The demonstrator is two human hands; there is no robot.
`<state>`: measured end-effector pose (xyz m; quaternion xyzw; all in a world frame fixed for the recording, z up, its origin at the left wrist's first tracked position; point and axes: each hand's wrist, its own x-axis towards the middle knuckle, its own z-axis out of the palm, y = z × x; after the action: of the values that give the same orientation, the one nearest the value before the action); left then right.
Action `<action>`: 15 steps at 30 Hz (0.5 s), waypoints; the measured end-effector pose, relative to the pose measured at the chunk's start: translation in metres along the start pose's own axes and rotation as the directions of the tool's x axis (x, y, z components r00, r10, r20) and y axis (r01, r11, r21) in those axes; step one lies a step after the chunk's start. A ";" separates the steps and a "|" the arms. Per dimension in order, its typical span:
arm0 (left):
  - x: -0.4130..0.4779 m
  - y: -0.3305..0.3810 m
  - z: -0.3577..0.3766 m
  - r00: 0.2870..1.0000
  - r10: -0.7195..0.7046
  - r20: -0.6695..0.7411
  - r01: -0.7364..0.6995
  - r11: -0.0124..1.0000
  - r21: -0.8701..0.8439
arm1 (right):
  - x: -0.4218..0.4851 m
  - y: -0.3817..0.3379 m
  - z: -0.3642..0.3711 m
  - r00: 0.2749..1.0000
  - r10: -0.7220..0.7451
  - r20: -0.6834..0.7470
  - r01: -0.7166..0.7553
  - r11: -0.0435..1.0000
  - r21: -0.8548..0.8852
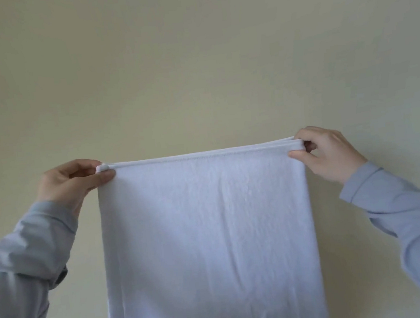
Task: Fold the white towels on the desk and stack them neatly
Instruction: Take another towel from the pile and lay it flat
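Before plain wall (pixel 193 57): left hand (pixel 69 182), right hand (pixel 328 152) pinch top corners, soft rectangular white towel (pixel 209 236) hanging.

a plain wall (pixel 193 57) fills the whole background, from the top edge down to the bottom and out to both sides. its colour is a pale cream with a faint green-yellow cast, and the surface looks smooth and matte. the light on it is soft and even. the tone runs a little duller and greyer toward the upper corners, and somewhat warmer through the middle band.
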<state>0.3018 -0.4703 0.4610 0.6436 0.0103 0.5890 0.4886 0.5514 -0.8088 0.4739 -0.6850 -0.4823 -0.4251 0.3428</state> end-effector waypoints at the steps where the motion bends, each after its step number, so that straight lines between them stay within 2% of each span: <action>1: -0.001 0.000 0.001 1.000 -0.007 0.024 0.008 1.000 -0.026 | -0.004 0.002 0.001 1.000 0.026 0.008 -0.026 0.999 0.029; 3: -0.002 0.003 0.001 0.997 -0.017 0.069 0.021 0.998 -0.064 | -0.012 0.007 0.001 0.998 0.059 0.021 -0.061 0.993 0.097; 5: -0.002 0.008 0.002 0.995 -0.030 0.097 0.038 0.996 -0.078 | -0.021 0.012 0.002 0.993 0.097 0.062 -0.110 0.961 0.254; 7: -0.003 0.012 0.002 0.993 -0.035 0.117 0.042 0.997 -0.063 | -0.028 0.013 -0.001 0.990 0.106 0.089 -0.135 0.874 0.467; 9: -0.002 0.015 0.000 0.991 -0.033 0.128 0.040 0.998 -0.049 | -0.032 0.014 -0.002 0.989 0.122 0.087 -0.149 0.804 0.576; 12: -0.004 0.018 0.000 0.989 -0.041 0.140 0.045 0.999 -0.025 | -0.031 0.009 0.004 0.948 0.302 0.101 -0.298 0.732 0.612; 14: -0.004 0.025 0.002 0.991 -0.015 0.133 0.017 1.000 -0.013 | -0.021 0.000 -0.003 0.891 0.430 0.146 -0.404 0.601 0.690; 15: -0.002 0.032 0.002 0.992 0.021 0.128 -0.018 1.000 -0.025 | -0.016 -0.004 -0.011 0.873 0.464 0.149 -0.408 0.530 0.743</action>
<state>0.2846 -0.4899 0.4802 0.6742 -0.0346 0.5513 0.4902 0.5419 -0.8234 0.4643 -0.5623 -0.4158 -0.1083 0.7066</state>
